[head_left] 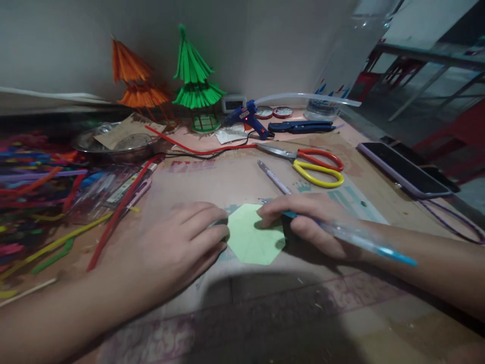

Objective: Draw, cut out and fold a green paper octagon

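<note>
A light green paper octagon (252, 240) with faint crease or pencil lines lies flat in front of me. My left hand (189, 230) is at its left edge, fingers curled together and closed on that edge; the thumb is hidden. My right hand (314, 217) grips a clear blue pen (352, 235) slantwise, its tip over the paper's upper right edge and its blue end towards my forearm. One right fingertip touches the paper. Just beyond lies a second pen (273, 177), pale purple. Scissors (303, 159) with one red and one yellow handle rest behind it.
Pipe cleaners (34, 202) pile up at left near a metal bowl (113, 144). Orange (140, 81) and green (195, 76) tiered trees stand at the back. A blue glue gun (248, 119), dark blue cutter (301, 126), plastic bottle (322, 108) and phone (401, 169) lie around.
</note>
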Action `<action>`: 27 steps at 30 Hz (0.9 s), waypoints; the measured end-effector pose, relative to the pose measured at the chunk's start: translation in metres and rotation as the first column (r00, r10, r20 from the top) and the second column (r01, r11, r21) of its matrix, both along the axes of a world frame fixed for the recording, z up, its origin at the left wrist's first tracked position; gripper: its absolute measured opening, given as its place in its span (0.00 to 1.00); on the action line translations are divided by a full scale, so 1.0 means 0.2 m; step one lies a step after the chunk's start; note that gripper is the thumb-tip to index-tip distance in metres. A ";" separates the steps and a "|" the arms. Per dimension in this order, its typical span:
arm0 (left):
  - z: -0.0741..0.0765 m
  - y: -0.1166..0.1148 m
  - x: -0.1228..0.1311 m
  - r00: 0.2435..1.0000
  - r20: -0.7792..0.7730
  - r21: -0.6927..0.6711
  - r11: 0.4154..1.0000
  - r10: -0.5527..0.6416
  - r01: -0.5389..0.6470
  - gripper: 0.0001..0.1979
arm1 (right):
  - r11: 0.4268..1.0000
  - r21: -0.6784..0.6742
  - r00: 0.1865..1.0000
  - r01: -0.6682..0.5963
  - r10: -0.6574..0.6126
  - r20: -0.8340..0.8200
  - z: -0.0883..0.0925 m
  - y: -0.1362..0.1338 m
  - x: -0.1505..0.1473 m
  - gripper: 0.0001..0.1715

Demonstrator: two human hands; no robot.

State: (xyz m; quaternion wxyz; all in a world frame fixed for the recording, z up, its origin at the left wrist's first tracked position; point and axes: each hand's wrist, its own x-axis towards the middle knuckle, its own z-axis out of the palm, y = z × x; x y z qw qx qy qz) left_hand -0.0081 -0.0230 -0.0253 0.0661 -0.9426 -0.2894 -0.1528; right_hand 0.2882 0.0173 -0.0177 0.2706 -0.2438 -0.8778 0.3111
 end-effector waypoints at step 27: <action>0.23 0.19 -0.21 0.984 0.043 -0.761 0.644 0.174 -0.081 0.13 | 0.998 -0.027 0.999 0.053 -0.053 0.009 0.00 0.02 0.00 0.26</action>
